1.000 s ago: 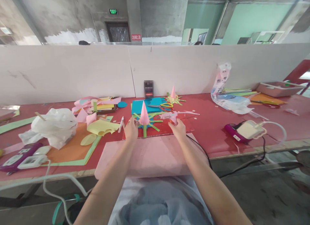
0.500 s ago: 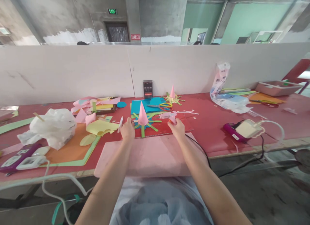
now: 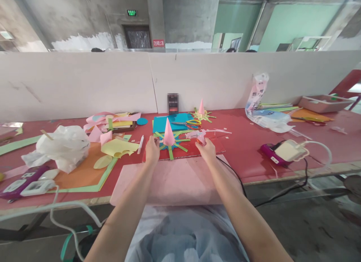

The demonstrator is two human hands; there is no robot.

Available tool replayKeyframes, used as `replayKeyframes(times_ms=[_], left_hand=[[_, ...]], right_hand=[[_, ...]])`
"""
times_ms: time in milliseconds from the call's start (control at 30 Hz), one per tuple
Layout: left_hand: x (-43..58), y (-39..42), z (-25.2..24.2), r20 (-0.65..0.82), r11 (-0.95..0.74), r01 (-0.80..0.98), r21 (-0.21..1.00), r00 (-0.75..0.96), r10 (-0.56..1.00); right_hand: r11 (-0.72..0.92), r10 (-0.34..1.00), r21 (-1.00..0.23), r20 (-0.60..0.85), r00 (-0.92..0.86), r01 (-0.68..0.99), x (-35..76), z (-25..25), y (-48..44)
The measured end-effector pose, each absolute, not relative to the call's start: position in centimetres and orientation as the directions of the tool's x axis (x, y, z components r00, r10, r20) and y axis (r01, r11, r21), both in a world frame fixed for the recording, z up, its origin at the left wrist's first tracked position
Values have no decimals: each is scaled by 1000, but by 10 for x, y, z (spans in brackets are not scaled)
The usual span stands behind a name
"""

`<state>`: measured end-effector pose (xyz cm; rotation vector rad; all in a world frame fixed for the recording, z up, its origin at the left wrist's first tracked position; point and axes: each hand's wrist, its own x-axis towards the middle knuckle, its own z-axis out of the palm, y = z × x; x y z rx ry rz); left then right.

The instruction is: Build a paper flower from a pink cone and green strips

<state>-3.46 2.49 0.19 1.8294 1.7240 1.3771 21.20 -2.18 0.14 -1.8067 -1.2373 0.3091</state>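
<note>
In front of me stands a pink paper cone (image 3: 169, 133) on a blue paper base, with green paper strips (image 3: 170, 153) spreading out around it. At its left side my left hand (image 3: 152, 150) is closed, the fingers pinched at the end of a strip; the fingertips are partly hidden. My right hand (image 3: 207, 149) is wrapped around the handle of a pink hot glue gun (image 3: 196, 135), whose nozzle points left toward the strips. Behind them, yellow-handled scissors (image 3: 191, 122) lie on blue paper sheets (image 3: 162, 124).
A second cone craft (image 3: 201, 108) sits farther back, right of a phone (image 3: 173, 103) against the white partition. Left are paper scraps (image 3: 118, 147), a white glue stick (image 3: 140, 144) and a plastic bag (image 3: 62, 145). A purple power strip (image 3: 272, 155) and the gun's black cord lie right.
My left hand has shifted slightly right, and the cone with its strips has moved a little right with it. My right hand and the glue gun are nearly still.
</note>
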Motion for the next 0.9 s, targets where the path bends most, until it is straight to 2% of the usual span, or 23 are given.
replayKeyframes(times_ms=[100, 233, 467, 633, 767, 900], left_hand=[[-31, 25, 5, 488, -325, 534, 780, -196, 850], [-28, 26, 5, 485, -383, 430, 817, -155, 861], [-23, 20, 9, 520, -457, 365, 811, -91, 850], [-20, 22, 10, 498, -487, 147, 861, -46, 866], [-22, 27, 8, 457, -454, 58, 889, -67, 887], [-24, 30, 6, 377, -373, 52, 926, -110, 920]], right_hand=[[-101, 842, -775, 268, 469, 624, 211, 2, -23], [-92, 837, -773, 281, 469, 628, 211, 2, -23], [-86, 836, -762, 296, 463, 642, 211, 1, -22], [-79, 841, -764, 293, 455, 640, 211, 0, -22], [-61, 836, -768, 310, 453, 638, 212, -2, -21], [-48, 836, -774, 315, 449, 631, 212, -2, -21]])
